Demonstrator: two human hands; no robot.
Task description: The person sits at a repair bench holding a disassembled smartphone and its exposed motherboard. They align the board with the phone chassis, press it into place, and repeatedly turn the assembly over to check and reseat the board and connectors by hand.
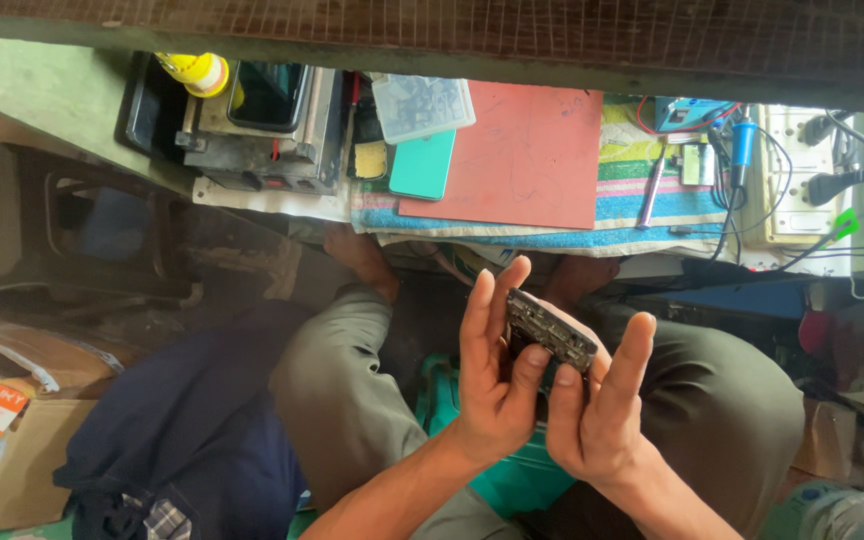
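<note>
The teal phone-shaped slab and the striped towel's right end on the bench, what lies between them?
In the head view, a red rectangular mat lies between the teal slab and the striped towel end, resting on that towel.

Both forearms rise from below and meet over the lap, the left hand point(492, 375) upright with fingers spread and thumb bent inward, the right hand point(597, 410) close beside it, palm up, fingers raised.

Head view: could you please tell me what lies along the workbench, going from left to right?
Yellow tape roll → dark metal machine → teal phone → red mat → blue-handled soldering iron → white power strip.
</note>
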